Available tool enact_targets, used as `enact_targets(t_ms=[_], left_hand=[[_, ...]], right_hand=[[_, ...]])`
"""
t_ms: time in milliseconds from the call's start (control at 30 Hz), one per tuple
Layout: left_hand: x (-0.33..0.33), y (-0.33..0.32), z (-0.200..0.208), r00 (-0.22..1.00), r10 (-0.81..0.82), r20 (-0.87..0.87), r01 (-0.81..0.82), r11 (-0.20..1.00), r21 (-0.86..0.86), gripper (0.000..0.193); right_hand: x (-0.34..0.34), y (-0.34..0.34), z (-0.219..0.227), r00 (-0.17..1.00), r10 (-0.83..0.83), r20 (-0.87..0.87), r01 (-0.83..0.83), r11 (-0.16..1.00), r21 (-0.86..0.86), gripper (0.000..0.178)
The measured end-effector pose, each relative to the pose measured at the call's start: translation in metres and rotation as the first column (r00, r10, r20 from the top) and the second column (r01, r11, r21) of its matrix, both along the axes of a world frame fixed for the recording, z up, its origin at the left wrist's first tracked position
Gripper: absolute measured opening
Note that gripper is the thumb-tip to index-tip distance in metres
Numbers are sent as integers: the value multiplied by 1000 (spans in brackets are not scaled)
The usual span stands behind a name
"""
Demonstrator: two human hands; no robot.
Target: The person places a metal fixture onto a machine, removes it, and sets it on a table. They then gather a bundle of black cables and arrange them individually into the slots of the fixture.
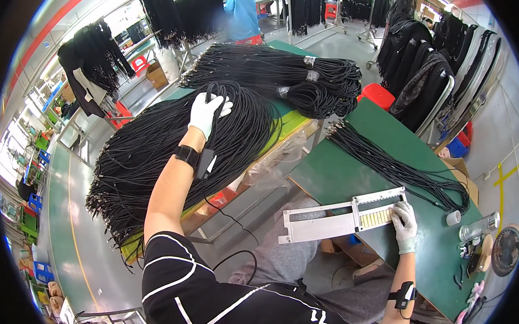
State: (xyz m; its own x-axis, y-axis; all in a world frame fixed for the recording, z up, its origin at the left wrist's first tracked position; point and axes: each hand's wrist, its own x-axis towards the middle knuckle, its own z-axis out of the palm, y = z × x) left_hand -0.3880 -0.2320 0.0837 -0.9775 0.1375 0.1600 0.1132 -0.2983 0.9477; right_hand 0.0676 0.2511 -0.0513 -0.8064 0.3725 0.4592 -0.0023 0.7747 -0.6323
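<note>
My left hand (205, 111), in a white glove, reaches into a big heap of black cables (151, 152) on the left table. Its fingers curl round some of the black cable near the looped end of the heap; how many strands they hold is hidden. On the right, my gloved right hand (405, 225) grips one end of a long silver metal frame (320, 228). The frame has a flat plate, an open slot and a row of yellowish strips (376, 218) beside my fingers. It lies partly over the edge of the green table (351, 159), above my lap.
Tied cable coils (325, 87) lie behind the heap. A loose cable bundle (396, 161) crosses the green table. Near its right edge are a white roll (453, 218), a clear jar (479, 225), pliers (459, 276) and a small fan (507, 252). A red stool (378, 96) stands behind.
</note>
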Motion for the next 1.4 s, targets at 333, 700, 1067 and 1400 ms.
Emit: enact_targets(t_ms=[333,700,1067,1400], left_hand=[[2,3,0,999,10,-33,-11,1000,-8,20],[2,2,-2,997,57,-43,-59,998,-28,18],[-2,5,-1,998,42,-44,-43,999,-32,20],[-15,-41,44,976,-16,215,-12,992,127,16]], right_hand=[[0,2,-1,1000,-6,-11,6,1000,22,22],[1,2,-2,1000,3,2,-3,1000,-24,25],[2,4,-3,1000,12,7,-12,1000,-24,25],[-1,21,-8,998,26,-59,-32,994,-104,22]])
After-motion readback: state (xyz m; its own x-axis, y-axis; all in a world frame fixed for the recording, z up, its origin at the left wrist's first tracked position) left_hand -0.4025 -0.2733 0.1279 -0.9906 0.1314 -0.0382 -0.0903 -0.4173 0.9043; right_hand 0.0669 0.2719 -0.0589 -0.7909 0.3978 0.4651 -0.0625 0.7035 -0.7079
